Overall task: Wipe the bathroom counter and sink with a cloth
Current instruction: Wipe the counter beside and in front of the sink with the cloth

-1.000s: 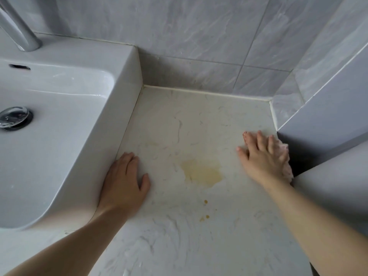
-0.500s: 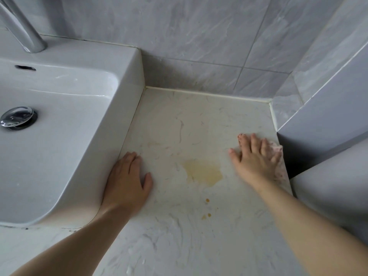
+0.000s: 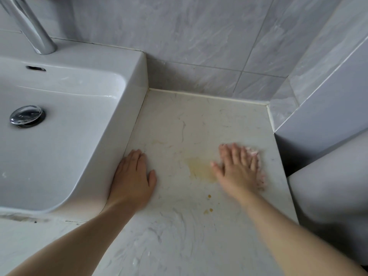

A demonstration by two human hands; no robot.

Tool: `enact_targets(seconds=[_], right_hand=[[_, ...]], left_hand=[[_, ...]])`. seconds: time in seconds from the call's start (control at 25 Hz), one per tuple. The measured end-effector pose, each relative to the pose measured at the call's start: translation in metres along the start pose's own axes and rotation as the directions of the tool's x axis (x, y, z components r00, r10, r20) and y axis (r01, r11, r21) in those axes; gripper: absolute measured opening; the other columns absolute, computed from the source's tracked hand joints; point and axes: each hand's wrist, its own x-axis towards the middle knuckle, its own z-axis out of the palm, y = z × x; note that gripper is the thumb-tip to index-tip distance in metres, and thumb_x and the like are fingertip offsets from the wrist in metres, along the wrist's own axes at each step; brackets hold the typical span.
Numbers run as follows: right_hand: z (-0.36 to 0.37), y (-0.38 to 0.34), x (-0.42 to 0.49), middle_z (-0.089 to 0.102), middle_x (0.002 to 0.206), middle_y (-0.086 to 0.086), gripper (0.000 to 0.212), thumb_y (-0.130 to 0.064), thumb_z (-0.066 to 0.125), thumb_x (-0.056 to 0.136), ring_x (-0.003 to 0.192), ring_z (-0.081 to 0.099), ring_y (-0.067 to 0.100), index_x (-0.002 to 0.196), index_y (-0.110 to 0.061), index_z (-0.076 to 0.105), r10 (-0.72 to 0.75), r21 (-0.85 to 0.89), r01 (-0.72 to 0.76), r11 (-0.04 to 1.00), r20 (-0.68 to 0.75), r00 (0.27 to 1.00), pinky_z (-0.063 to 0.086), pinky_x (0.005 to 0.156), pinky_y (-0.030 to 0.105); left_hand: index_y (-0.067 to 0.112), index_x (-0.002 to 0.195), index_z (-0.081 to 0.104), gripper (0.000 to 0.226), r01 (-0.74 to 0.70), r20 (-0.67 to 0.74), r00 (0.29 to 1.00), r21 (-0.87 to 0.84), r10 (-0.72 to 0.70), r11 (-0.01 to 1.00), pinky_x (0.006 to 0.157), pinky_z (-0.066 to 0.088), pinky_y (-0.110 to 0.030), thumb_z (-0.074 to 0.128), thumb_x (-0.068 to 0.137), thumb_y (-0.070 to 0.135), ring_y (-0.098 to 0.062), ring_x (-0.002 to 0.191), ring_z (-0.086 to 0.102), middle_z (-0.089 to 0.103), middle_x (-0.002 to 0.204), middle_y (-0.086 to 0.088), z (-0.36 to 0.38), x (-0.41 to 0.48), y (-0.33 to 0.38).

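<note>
- Pink cloth [image 3: 253, 152] under your right hand [image 3: 237, 172], centre right; fingers flat, blurred, probably pressing it.
- Your left hand [image 3: 131, 176] lies flat on counter [image 3: 179, 120] against sink [image 3: 137, 86], holding nothing.

Left side: bare left hand [image 3: 131, 180] palm down, flat, fingers straight and close together, thumb splayed right. Right side: bare right hand [image 3: 237, 170] palm down, fingers straight and spread, thumb out left, slightly blurred. Left forearm [image 3: 79, 236] and right forearm [image 3: 288, 232] reach in from lower edge.
</note>
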Motion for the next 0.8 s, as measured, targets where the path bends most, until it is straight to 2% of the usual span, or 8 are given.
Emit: enact_targets(seconds=[0.08, 0.16, 0.32, 0.4, 0.48, 0.56, 0.64, 0.8], right_hand=[[0.007, -0.004, -0.047, 0.048, 0.142, 0.009, 0.071, -0.065, 0.01, 0.09, 0.131, 0.043, 0.031, 0.137, -0.022, 0.042, -0.233, -0.021, 0.232, 0.972, -0.019, 0.972, 0.017, 0.108, 0.052], [0.004, 0.017, -0.056, 0.053, 0.137, 0.009, 0.07, -0.063, 0.006, 0.092, 0.127, 0.047, 0.029, 0.135, -0.021, 0.041, -0.293, -0.068, 0.292, 0.954, -0.008, 0.956, 0.021, 0.105, 0.05], [-0.008, 0.031, 0.001, 0.014, 0.158, 0.005, 0.072, -0.064, 0.014, 0.089, 0.145, 0.011, 0.026, 0.149, -0.024, 0.02, 0.109, -0.047, -0.108, 0.993, 0.014, 0.994, -0.001, 0.116, 0.045], [-0.008, -0.001, 0.02, 0.004, 0.16, 0.002, 0.07, -0.064, 0.013, 0.091, 0.146, 0.001, 0.024, 0.15, -0.028, 0.012, 0.146, 0.016, -0.148, 0.989, 0.062, 0.987, -0.004, 0.117, 0.046], [-0.004, -0.035, 0.012, 0.014, 0.158, 0.003, 0.077, -0.069, 0.003, 0.086, 0.145, 0.01, 0.025, 0.149, -0.028, 0.02, -0.061, 0.019, 0.06, 0.998, 0.04, 0.997, 0.0, 0.117, 0.045], [0.003, -0.041, -0.026, 0.039, 0.149, 0.007, 0.083, -0.07, 0.001, 0.086, 0.138, 0.033, 0.029, 0.141, -0.023, 0.041, -0.35, -0.012, 0.35, 0.937, 0.01, 0.937, 0.013, 0.112, 0.048], [0.004, -0.018, -0.055, 0.05, 0.14, 0.007, 0.078, -0.067, 0.006, 0.09, 0.13, 0.045, 0.03, 0.136, -0.02, 0.049, -0.489, -0.037, 0.49, 0.871, 0.035, 0.872, 0.021, 0.107, 0.048], [-0.01, 0.03, 0.001, 0.023, 0.156, 0.003, 0.088, -0.07, -0.007, 0.079, 0.143, 0.021, 0.023, 0.148, -0.024, 0.024, -0.188, -0.095, 0.188, 0.977, 0.015, 0.982, 0.006, 0.115, 0.04]], left_hand=[[-0.008, 0.125, 0.051, 0.068, -0.051, 0.029, 0.998, 0.045, 0.05, 0.998, 0.106, 0.029, -0.042, 0.024, 0.087, 0.042, -0.035, 0.121, 0.05, 0.052, 0.13, -0.024, -0.002, -0.002, -0.004], [-0.007, 0.124, 0.052, 0.072, -0.095, 0.075, 0.993, 0.089, 0.088, 0.991, 0.103, 0.024, -0.04, 0.015, 0.094, 0.047, -0.035, 0.118, 0.053, 0.054, 0.129, -0.023, -0.005, -0.012, -0.009], [-0.003, 0.13, 0.048, 0.076, -0.083, 0.069, 0.994, 0.07, 0.079, 0.994, 0.105, 0.019, -0.037, 0.01, 0.094, 0.052, -0.031, 0.124, 0.048, 0.05, 0.134, -0.018, -0.001, -0.042, -0.01], [-0.001, 0.132, 0.045, 0.074, -0.07, 0.059, 0.996, 0.063, 0.066, 0.996, 0.107, 0.016, -0.036, 0.011, 0.094, 0.053, -0.029, 0.127, 0.045, 0.048, 0.137, -0.016, 0.0, -0.047, -0.008], [-0.001, 0.133, 0.044, 0.075, -0.078, 0.048, 0.996, 0.077, 0.074, 0.994, 0.108, 0.013, -0.033, 0.011, 0.094, 0.053, -0.028, 0.128, 0.043, 0.047, 0.138, -0.016, 0.0, -0.046, -0.012], [-0.002, 0.133, 0.042, 0.076, -0.121, 0.077, 0.99, 0.093, 0.114, 0.988, 0.11, 0.008, -0.031, 0.011, 0.093, 0.055, -0.026, 0.131, 0.036, 0.046, 0.138, -0.017, -0.002, -0.045, -0.016], [-0.003, 0.134, 0.039, 0.077, -0.157, 0.113, 0.983, 0.098, 0.145, 0.983, 0.109, 0.007, -0.032, 0.012, 0.093, 0.056, -0.024, 0.131, 0.029, 0.045, 0.139, -0.018, -0.003, -0.047, -0.019], [-0.003, 0.135, 0.039, 0.077, -0.169, 0.099, 0.982, 0.09, 0.16, 0.982, 0.109, 0.009, -0.034, 0.012, 0.093, 0.055, -0.025, 0.131, 0.028, 0.044, 0.139, -0.019, -0.002, -0.048, -0.019]])
